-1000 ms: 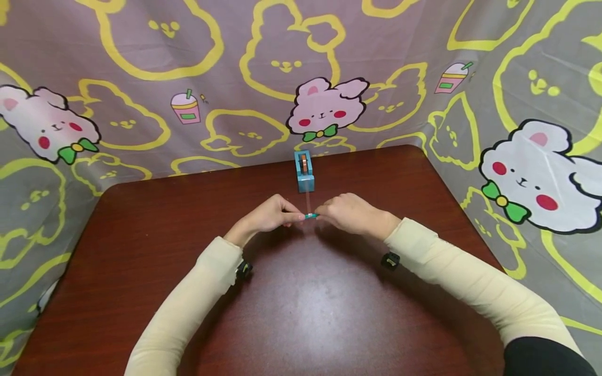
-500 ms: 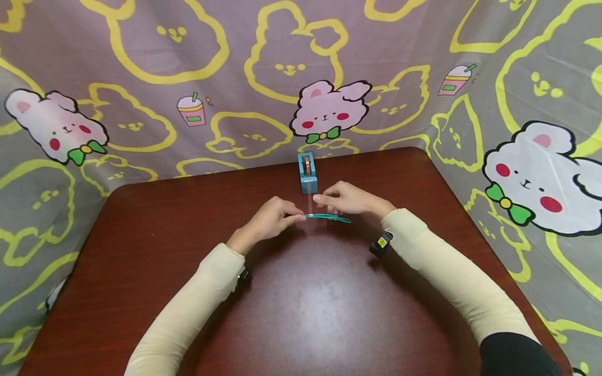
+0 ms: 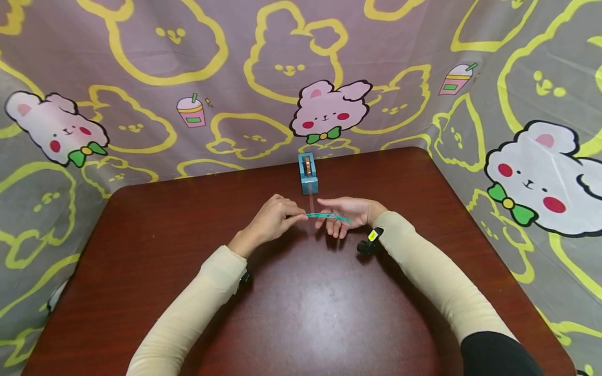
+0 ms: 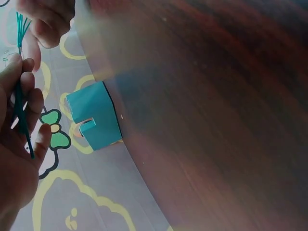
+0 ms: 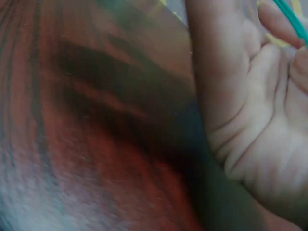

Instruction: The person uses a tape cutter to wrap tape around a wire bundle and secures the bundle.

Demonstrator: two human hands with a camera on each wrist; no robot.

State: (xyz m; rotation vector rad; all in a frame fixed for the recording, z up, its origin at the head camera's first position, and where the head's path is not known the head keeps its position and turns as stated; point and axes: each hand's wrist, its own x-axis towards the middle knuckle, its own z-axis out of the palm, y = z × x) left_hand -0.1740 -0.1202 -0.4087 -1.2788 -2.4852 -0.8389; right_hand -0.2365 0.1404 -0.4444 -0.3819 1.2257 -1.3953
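The left hand [image 3: 276, 216] is pinching green strands [image 3: 322, 215]. The right hand [image 3: 351, 210], fingers spread, is hovering beside them.

You hold a slim bundle of thin teal strands [image 3: 324, 215] pinched in the fingertips of your left hand [image 3: 276, 218], roughly level, with its free end fanning loosely over the palm side of your right hand [image 3: 356, 209]. Before you, a blue tape dispenser [image 3: 309, 184] stands upright near the table's far edge [image 3: 235, 178], its clear tape strip [image 3: 312, 201] drawn out toward the bundle, just beside your left fingertips.
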